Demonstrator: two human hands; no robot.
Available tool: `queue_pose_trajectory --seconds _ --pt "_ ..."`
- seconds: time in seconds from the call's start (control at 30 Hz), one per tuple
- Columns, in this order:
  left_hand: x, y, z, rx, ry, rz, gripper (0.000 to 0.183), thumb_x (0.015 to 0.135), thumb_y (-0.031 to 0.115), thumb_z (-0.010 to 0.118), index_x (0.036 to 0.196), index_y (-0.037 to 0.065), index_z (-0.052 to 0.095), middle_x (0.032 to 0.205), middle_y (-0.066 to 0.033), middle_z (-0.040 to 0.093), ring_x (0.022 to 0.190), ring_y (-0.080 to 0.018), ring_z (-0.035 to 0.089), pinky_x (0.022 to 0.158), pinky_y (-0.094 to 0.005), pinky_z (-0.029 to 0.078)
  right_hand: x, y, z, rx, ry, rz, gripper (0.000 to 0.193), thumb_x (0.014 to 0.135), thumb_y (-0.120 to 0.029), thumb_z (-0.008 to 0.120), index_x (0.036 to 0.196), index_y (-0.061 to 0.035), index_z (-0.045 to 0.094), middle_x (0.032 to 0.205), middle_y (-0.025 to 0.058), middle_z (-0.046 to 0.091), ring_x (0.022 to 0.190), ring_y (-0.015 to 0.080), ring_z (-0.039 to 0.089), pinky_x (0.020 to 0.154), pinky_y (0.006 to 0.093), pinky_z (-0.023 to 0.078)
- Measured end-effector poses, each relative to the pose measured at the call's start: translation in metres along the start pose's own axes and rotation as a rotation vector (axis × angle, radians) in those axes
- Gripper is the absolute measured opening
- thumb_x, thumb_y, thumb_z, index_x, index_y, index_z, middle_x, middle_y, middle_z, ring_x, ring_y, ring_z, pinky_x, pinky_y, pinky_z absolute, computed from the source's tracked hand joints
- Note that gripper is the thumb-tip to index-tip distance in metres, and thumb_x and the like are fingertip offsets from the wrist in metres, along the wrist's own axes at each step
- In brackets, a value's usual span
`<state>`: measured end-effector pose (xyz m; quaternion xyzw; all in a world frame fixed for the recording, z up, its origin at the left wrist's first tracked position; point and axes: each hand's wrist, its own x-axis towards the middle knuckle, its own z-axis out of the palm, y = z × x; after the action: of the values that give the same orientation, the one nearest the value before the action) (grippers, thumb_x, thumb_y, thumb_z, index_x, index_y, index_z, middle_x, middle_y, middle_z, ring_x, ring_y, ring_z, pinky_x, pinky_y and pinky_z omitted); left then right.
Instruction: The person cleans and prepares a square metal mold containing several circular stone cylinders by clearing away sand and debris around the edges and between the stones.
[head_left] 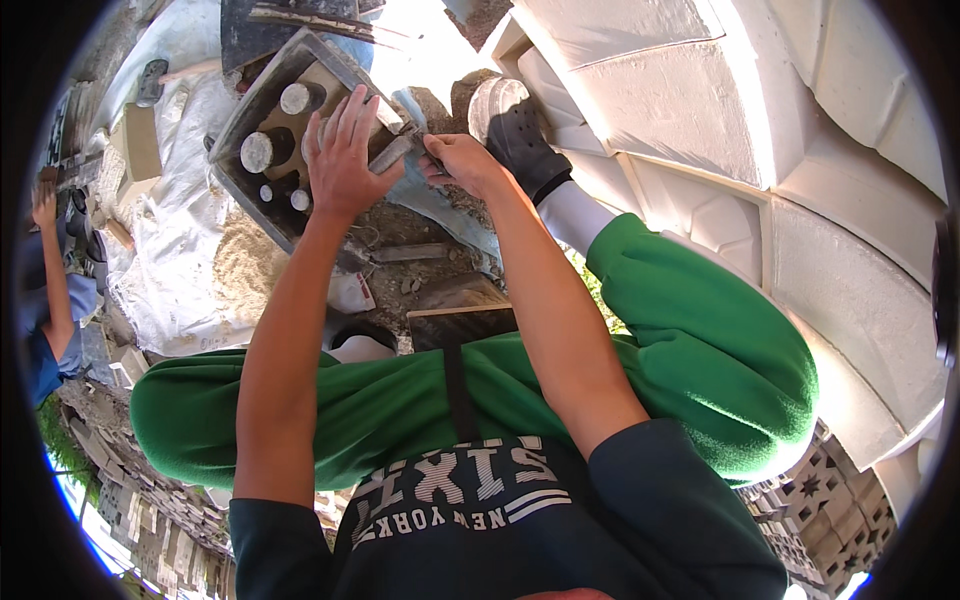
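Note:
A dark rectangular mould (250, 208) sits on the ground ahead of me. Inside it stand several round, pale-topped cores, among them a large core (257, 152) and a small core (300, 200). Across the mould's right side lies my left hand (345, 160), fingers stretched out and slightly apart, gripping nothing. Just to its right, my right hand (455, 163) has its fingers closed at the mould's right corner, around a small dark metal part that I cannot make out. A grey flat bar (390, 153) lies between the two hands.
Pale cast blocks (660, 100) are stacked at the right. White sheeting (165, 270) with a sand heap (245, 262) lies at the left. My clog-shod foot (515, 135) is beyond my right hand. Another person's arm (55, 270) shows at the far left.

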<state>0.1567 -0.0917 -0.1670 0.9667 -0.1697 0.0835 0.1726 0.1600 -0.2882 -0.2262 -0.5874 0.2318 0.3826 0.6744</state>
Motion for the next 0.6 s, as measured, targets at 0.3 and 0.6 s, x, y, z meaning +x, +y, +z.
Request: queue_pose_trajectory --seconds 0.3,0.6 --pt "-0.004 -0.010 0.000 0.009 0.092 0.019 0.076 0.068 0.041 0.073 0.135 0.012 0.051 0.151 -0.0046 0.039 0.136 -0.0219 0.040 0.115 -0.0525 0.022 -0.021 -0.020 0.062 -1.075 0.619 -0.431 0.024 0.088 -0.006 0.052 0.108 0.0071 0.055 0.101 0.0279 0.066 0.089 0.0386 0.068 0.075 0.0468 0.055" --pt "-0.002 -0.006 0.005 0.119 0.004 0.092 0.062 0.077 0.046 0.066 0.126 0.009 0.057 0.147 -0.0180 0.040 0.138 -0.0278 0.036 0.117 -0.0539 0.017 -0.010 -0.051 0.027 -1.034 0.053 0.050 0.035 0.085 -0.023 0.058 0.106 0.0048 0.064 0.096 0.0205 0.069 0.080 0.0303 0.071 0.072 0.0388 0.058"
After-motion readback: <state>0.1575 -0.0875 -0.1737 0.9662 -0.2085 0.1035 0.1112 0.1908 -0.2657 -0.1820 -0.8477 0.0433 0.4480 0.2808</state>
